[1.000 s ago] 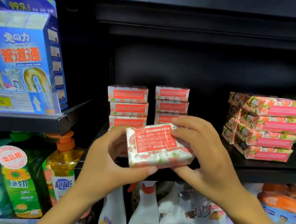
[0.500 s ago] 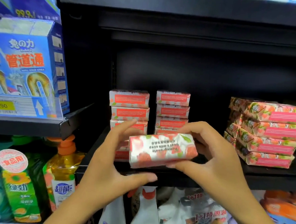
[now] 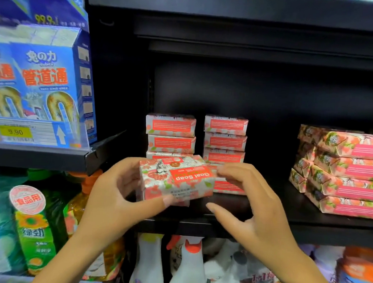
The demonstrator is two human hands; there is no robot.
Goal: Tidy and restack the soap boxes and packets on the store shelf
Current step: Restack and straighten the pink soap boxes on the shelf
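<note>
One soap box: held up just in front of the black shelf, floral pink-and-white wrap, red label reading "Goat Soap", and it's upside down to us!
Long axis: runs left to right, right end a touch higher; the labelled face tips up toward the camera, and the side print is too blurred to read.
Left hand: grasping the box's left end, thumb across the lower front, fingers round the back.
Right hand: loose and spread at the box's right end, thumb apart below; fingertip contact I can't call.
Behind the box: left stack and right stack of matching boxes, red panels facing out.
Right of the box: pink packets, stacked at an angle.
Left of the box: blue cartons marked "管道通", price tag "9.90"; lower, a green bottle marked "绿劲", sticker "食品用".
</note>
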